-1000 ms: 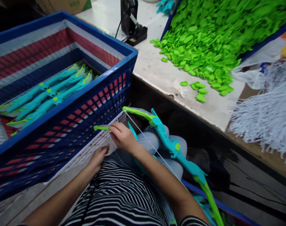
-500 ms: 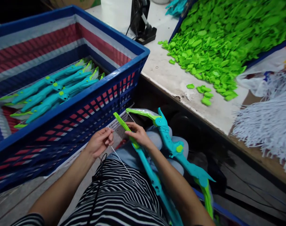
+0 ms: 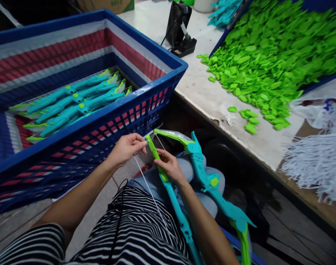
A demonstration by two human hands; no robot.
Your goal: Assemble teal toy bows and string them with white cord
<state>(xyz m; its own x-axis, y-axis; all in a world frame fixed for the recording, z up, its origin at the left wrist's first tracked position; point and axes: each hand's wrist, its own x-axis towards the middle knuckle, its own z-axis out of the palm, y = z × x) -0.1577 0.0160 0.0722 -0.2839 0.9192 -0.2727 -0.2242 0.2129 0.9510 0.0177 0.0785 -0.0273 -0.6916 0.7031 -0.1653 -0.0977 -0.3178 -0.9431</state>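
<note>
My left hand (image 3: 128,148) pinches the end of a white string (image 3: 146,180) at the tip of a green and teal toy bow (image 3: 174,202). The string slants down across my striped shirt. My right hand (image 3: 169,166) is closed around the bow's green limb just below that tip. A second toy bow (image 3: 202,175), teal with green ends and a green badge at its middle, rests across my knees. From its upper tip a thin string runs down behind my right hand.
On my left stands a blue basket (image 3: 146,48) with several finished-looking bows (image 3: 82,106) inside. The white table (image 3: 195,88) carries a small black fan (image 3: 179,25), a heap of green parts (image 3: 262,62) and a bundle of white strings (image 3: 317,158) near its edge.
My left hand has moved right and up, bringing the string end from beside the bow to its green tip. My right hand stays on the limb. The whole view has shifted slightly.
</note>
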